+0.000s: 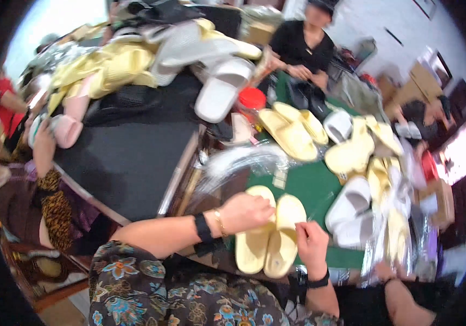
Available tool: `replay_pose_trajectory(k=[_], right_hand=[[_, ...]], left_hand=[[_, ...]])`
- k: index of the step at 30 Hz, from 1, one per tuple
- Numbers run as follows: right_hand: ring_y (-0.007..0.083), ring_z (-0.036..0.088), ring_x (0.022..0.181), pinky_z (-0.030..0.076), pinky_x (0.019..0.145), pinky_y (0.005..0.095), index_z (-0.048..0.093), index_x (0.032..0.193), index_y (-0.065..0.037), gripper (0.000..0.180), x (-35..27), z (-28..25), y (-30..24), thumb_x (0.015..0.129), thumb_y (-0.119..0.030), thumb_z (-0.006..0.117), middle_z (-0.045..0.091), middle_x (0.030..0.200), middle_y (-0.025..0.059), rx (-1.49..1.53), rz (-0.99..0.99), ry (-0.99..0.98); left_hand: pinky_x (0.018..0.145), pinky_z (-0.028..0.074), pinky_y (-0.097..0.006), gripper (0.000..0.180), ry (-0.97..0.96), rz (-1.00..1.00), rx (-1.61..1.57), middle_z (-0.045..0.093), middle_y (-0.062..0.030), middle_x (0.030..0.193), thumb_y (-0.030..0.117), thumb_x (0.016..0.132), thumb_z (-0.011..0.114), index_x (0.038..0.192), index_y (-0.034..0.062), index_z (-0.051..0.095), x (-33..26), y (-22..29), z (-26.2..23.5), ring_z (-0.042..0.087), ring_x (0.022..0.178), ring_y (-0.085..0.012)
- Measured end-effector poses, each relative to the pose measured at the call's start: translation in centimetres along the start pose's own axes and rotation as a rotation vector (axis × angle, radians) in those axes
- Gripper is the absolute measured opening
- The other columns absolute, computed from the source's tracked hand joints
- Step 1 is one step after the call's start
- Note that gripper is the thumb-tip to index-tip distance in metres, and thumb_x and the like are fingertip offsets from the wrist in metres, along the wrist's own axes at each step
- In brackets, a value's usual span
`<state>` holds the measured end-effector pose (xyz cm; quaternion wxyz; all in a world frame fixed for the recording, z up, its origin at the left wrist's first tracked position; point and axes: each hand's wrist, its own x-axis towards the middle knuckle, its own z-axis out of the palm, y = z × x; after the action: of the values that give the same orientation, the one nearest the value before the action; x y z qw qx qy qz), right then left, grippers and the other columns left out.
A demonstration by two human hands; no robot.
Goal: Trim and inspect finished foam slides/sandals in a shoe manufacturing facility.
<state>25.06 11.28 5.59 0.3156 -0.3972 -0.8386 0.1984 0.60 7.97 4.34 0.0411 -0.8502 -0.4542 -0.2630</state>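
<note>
Right in front of me a pair of pale yellow slippers stands side by side, the left slipper [250, 252] partly covered by my hand and the right slipper [280, 258] mostly in sight. Over the upper part of the left slipper hangs my left hand [243, 213], its fingers curled closed; what they hold, if anything, is hidden. My right hand [313, 240] is closed too, beside the right slipper's outer edge, its grip likewise too unclear to make out. Under the slippers' far end lies a green table surface [309, 182].
Yellow slippers [292, 136] and white slippers [347, 206] lie on the right, some in clear plastic. A red-lidded jar [252, 99] stands farther back. Left is a black surface [124, 163] with a slipper heap [108, 68]. Other people's hands work at left, far side and lower right.
</note>
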Motion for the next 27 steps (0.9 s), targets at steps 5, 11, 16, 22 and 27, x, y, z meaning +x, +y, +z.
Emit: replay_pose_trajectory(k=[5,11,16,22,27], right_hand=[[0.0320,0.063,0.071,0.050,0.060,0.0374,0.065,0.090,-0.003,0.007,-2.4,-1.8,-0.5,0.083,-0.004,0.066,0.064,0.079,0.0134,0.049,0.031,-0.013],[0.0320,0.064,0.070,0.052,0.061,0.0398,0.066,0.085,-0.007,0.011,-6.1,-1.9,-0.3,0.084,-0.018,0.066,0.064,0.078,0.0114,0.007,-0.106,-0.325],[0.0320,0.064,0.066,0.052,0.059,0.0408,0.065,0.079,-0.006,0.015,-8.3,-1.4,-0.4,0.084,-0.021,0.065,0.064,0.073,0.0116,-0.039,-0.105,-0.557],[0.0337,0.065,0.062,0.053,0.057,0.0434,0.062,0.075,-0.005,0.019,-9.3,-0.8,0.0,0.085,-0.021,0.062,0.064,0.068,0.0145,-0.151,-0.094,-0.652],[0.0335,0.065,0.068,0.052,0.062,0.0438,0.064,0.075,-0.005,0.020,-9.3,-1.2,0.4,0.085,-0.022,0.059,0.065,0.073,0.0131,-0.196,0.003,-0.698]], left_hand=[[0.060,0.049,-0.029,0.013,0.135,0.165,0.089,0.053,-0.0028,0.078,0.018,0.072,0.061,0.081,0.0088,0.058,1.0,3.1,-1.7,0.057,0.071,-0.0172],[0.062,0.049,-0.028,0.015,-0.113,0.272,0.014,0.050,-0.0018,0.080,0.016,0.073,0.060,0.085,0.0077,0.059,-0.1,7.6,-3.1,0.056,0.072,-0.0154],[0.058,0.049,-0.028,0.012,-0.244,0.266,-0.112,0.050,-0.0014,0.076,0.015,0.074,0.059,0.084,0.0082,0.056,-3.3,9.4,-1.9,0.056,0.068,-0.0158],[0.059,0.052,-0.032,0.013,-0.465,0.222,-0.253,0.052,-0.0044,0.076,0.014,0.074,0.059,0.084,0.0079,0.055,-5.9,9.8,-0.3,0.060,0.069,-0.0199],[0.061,0.054,-0.035,0.008,-0.525,0.195,-0.339,0.059,-0.0068,0.076,0.015,0.077,0.060,0.082,0.0080,0.058,-5.9,10.2,0.8,0.064,0.069,-0.0235]])
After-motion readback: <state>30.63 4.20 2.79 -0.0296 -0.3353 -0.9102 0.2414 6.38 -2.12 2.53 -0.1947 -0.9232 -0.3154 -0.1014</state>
